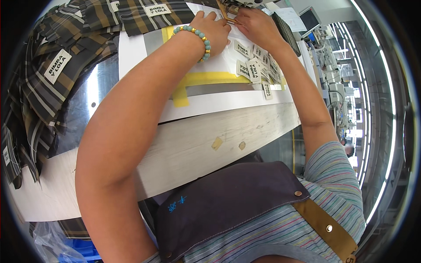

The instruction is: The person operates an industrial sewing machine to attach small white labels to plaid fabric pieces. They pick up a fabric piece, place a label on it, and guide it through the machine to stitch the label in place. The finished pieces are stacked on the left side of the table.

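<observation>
At the far edge of the work surface, my left hand (pixel 212 31) rests palm down on a white sheet (pixel 219 60), fingers bent and a little apart. A bracelet of blue-green and gold beads (pixel 202 35) circles that wrist. Close to its right, my right hand (pixel 258 27) has its fingers drawn together beside a narrow brown strip (pixel 225 13) under the sewing machine (pixel 245 2). What lies between those fingertips is hidden. Below the right hand, several cream fabric labels (pixel 253 70) with dark print lie in a loose pile.
Plaid fabric pieces (pixel 33 94) with sewn-on labels heap at the left and drape over the table edge. Yellow tape (pixel 215 79) borders the white sheet. A folded dark piece (pixel 286 34) lies right of my hand. A screen (pixel 309 19) stands at the far right.
</observation>
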Tool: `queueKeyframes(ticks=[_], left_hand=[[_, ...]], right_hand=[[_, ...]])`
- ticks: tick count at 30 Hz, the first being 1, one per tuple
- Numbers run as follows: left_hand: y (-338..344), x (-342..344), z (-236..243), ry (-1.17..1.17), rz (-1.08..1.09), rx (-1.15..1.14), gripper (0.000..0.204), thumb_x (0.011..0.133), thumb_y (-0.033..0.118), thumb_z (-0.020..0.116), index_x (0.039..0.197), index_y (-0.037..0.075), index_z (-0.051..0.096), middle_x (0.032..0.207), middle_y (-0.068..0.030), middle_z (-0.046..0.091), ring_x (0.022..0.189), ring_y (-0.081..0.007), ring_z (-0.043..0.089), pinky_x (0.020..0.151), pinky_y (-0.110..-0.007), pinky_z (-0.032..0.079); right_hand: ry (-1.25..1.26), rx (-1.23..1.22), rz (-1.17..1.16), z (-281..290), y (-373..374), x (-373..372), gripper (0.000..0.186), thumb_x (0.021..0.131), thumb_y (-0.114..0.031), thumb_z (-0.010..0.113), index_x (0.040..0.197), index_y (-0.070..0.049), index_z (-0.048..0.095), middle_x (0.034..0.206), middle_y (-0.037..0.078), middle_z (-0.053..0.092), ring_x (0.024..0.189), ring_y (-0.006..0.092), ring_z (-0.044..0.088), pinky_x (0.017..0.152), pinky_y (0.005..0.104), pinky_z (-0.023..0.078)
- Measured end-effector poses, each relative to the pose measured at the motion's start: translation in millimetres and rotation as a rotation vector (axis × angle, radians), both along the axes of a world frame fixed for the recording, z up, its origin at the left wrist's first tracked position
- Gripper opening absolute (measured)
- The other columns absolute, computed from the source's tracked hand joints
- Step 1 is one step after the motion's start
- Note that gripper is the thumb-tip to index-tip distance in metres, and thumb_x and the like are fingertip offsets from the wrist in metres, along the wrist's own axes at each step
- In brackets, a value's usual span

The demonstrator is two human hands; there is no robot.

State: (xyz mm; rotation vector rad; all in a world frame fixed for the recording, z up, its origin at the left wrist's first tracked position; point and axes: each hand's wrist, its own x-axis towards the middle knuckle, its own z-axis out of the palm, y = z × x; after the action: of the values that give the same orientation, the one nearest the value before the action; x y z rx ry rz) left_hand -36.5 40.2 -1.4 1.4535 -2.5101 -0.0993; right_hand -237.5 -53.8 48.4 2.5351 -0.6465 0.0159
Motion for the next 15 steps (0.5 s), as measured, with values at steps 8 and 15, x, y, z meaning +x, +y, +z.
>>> queueKeyframes(ticks=[8,15], left_hand=[[-0.6,0.4,-0.4,0.003,-0.006,-0.009,0.045,0.106,0.032,0.049,0.142,0.006,0.055,0.154,-0.0095,0.05,0.139,-0.033,0.045,0.117,-0.05,0.031],[-1.4,1.6,-1.5,0.017,-0.011,-0.013,0.045,0.105,0.031,0.05,0.141,0.005,0.055,0.153,-0.0094,0.05,0.139,-0.0336,0.044,0.117,-0.051,0.03]], right_hand=[[-0.088,0.074,0.035,-3.2,-2.7,2.1,0.015,0.086,-0.014,0.071,0.097,-0.004,0.073,0.1,0.008,0.067,0.091,0.0306,0.066,0.08,0.0419,0.056],[-0.091,0.122,-0.07,1.1,3.7,4.3,0.017,0.086,-0.014,0.07,0.1,-0.005,0.073,0.103,0.009,0.069,0.094,0.0316,0.066,0.082,0.0423,0.056]])
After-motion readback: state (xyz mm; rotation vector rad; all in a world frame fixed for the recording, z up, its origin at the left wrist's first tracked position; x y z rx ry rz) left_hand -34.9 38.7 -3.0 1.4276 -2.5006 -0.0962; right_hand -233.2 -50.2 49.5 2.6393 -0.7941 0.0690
